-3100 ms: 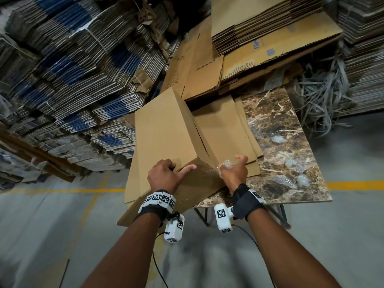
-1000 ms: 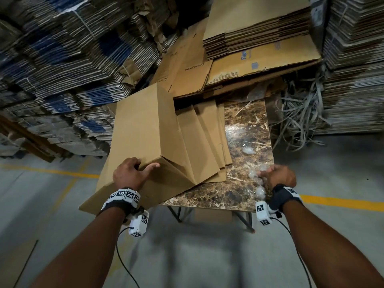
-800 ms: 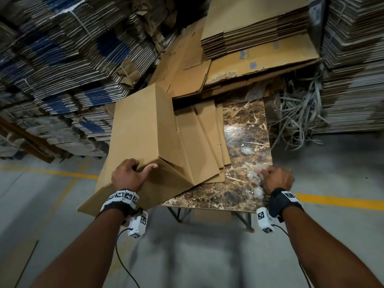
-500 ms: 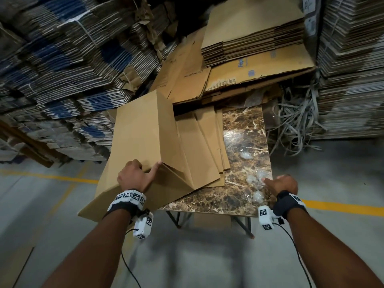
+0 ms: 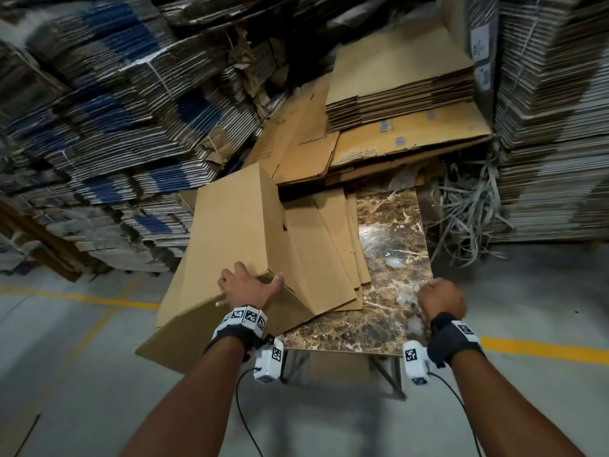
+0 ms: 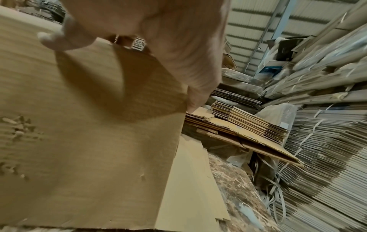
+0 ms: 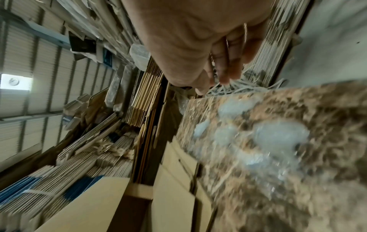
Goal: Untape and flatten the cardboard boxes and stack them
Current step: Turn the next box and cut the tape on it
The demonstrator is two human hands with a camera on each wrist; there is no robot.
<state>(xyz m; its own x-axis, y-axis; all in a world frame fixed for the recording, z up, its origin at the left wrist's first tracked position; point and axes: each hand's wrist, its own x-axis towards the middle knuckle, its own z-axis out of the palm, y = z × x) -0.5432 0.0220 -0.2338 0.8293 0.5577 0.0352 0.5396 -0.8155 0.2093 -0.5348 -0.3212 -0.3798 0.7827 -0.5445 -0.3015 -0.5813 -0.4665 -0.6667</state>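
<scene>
A plain brown cardboard box point(image 5: 227, 232), partly collapsed and slanted, lies on the marble table point(image 5: 389, 232) and overhangs its left edge. My left hand point(image 5: 247, 286) rests on the box's near top corner with fingers spread. In the left wrist view the palm point(image 6: 168, 39) covers that corner of the box point(image 6: 89, 141), thumb down its right side. My right hand point(image 5: 440, 298) hovers over clear tape wads point(image 5: 403, 300) at the table's near right edge. In the right wrist view its fingers point(image 7: 224, 67) hang loose and hold nothing above the wads point(image 7: 280, 138).
Flattened cardboard sheets point(image 5: 329, 245) lie on the table beside the box. A stack of flat boxes point(image 5: 395, 84) sits behind the table. Bundled cardboard piles point(image 5: 99, 110) rise left and right. Loose strapping bands point(image 5: 468, 212) lie right of the table. Yellow floor line point(image 5: 543, 352).
My right hand carried a tape wad from the box to the table's near right edge and let it go there. My left hand's curled fingers have spread out on the box corner.
</scene>
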